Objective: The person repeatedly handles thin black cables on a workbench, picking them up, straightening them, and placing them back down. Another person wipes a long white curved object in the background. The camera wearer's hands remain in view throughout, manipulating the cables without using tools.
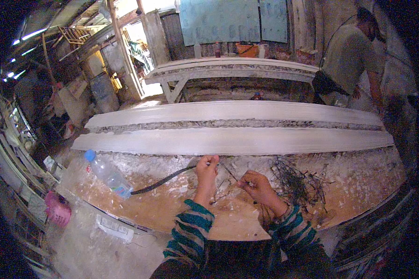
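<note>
My left hand (207,172) is closed on a dark, rope-like cord (165,180), with the thumb pointing up. From that fist the cord runs left along the table, its far end by a clear plastic bottle with a blue cap (108,174). A thin dark strand (228,171) stretches from the left fingers down to my right hand (258,187), which pinches it between thumb and fingertips. Close to the right hand lies a tangled heap of thin black strands (299,183). Exactly how the strand meets the cord is hidden inside the left fist.
Two long whitish boards (233,140) lie across the paint-spattered table (139,211) beyond my hands. Behind stands another bench (172,74) with an orange container (246,49). A person (354,56) bends at the far right. A pink basket (58,210) sits at lower left.
</note>
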{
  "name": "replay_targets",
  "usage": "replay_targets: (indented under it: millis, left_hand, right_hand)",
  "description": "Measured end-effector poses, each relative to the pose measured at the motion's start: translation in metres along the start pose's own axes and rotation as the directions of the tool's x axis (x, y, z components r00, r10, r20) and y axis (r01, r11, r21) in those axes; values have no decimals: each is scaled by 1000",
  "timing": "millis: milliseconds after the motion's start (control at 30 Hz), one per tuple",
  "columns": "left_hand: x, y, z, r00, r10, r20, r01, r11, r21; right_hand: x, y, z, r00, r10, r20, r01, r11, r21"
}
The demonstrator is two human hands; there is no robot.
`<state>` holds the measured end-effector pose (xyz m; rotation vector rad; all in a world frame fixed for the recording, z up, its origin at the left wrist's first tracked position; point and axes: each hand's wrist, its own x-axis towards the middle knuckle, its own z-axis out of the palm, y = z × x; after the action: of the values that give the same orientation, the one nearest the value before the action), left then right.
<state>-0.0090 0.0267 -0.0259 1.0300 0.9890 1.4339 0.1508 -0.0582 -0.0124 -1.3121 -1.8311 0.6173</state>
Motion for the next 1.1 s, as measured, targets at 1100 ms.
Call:
replay_targets:
  millis: [1100]
  left_hand:
    - [40, 5, -149, 910, 346, 229, -252, 23, 967]
  right_hand:
    - [-8, 54, -103, 826, -152, -543, 450, -403, 797]
